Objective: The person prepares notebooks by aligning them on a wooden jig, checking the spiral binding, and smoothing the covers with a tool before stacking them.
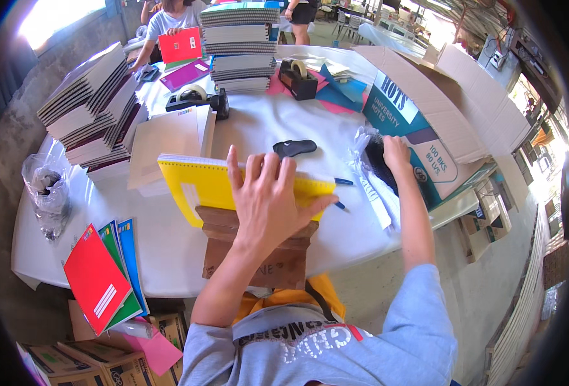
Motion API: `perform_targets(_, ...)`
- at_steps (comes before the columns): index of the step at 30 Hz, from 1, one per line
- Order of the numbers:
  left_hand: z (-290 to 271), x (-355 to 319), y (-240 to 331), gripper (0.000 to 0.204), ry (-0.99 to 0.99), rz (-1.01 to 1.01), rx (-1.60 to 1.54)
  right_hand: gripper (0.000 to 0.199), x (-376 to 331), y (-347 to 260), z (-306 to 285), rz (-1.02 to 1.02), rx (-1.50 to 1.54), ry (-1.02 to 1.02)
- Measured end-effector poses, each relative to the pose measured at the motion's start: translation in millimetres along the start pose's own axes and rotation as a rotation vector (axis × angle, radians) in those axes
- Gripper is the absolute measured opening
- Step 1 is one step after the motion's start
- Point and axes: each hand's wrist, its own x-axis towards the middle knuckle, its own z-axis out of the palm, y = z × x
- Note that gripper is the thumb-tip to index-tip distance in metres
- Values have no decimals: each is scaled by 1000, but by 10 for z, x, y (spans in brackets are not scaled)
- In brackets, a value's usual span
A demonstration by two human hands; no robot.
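Observation:
My left hand [265, 193] is spread over the front of a yellow spiral notebook [191, 193], fingers reaching past its top edge and thumb out to the right. The notebook leans upright on a folded brown cardboard piece [258, 260] at the table's near edge. Farther right, my right hand [397, 153] is curled down beside a dark textured thing [379, 161], against crinkled clear plastic [361, 151]; its fingertips are hidden. A small black flat item [294, 148] lies beyond the notebook. Two blue pens [343, 181] poke out at the notebook's right side.
Stacked spiral notebooks [88, 106] stand at left, with a taller stack [242, 48] at the back. Two tape dispensers [197, 100] sit between them. An open carton [419, 128] is at right. A red notebook [98, 276] overhangs the near left edge; another person [175, 19] works across the table.

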Motion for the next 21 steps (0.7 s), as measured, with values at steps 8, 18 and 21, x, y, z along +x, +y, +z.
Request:
perform_targets(8, 151, -154, 129, 39, 286, 73, 92, 55, -962, -460, -1010, -632, 536, 199)
perform_targets(18, 66, -134, 89, 51, 278, 106, 100, 28, -1336, -702, -1052, -744, 1146, 198)
perform_targets(21, 46, -121, 74, 48, 265, 111, 99, 27, -1366, -745, -1042, -759, 1214, 100)
